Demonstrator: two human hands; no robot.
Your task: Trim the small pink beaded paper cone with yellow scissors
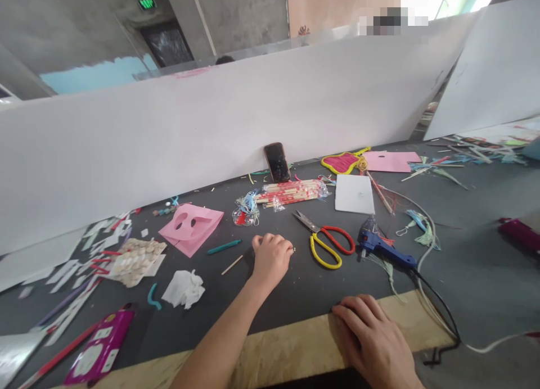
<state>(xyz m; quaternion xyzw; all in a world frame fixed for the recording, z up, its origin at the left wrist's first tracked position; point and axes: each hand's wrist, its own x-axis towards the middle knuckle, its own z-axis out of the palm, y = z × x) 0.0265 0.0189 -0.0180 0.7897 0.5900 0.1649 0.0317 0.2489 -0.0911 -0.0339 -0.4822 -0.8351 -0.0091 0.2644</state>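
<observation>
My left hand point(271, 258) is curled on the dark table cover point(485, 276), fingers pressed together on a tiny item I cannot make out. Scissors with red and yellow handles point(324, 240) lie just to its right. A teal stick point(223, 246) and a thin wooden stick point(232, 265) lie to its left. My right hand point(371, 335) rests flat on the table's wooden front edge point(291, 349), fingers stretched out and holding nothing. A blue glue gun point(386, 248) lies beyond it, with its black cord running off to the right.
A white partition point(169, 136) stands behind the table with a phone point(277, 162) leaning on it. Pink paper with cut-outs point(192, 226), a packet of sticks point(291, 192), a white card point(354, 194), a crumpled tissue point(184, 288) and paper scraps are scattered around.
</observation>
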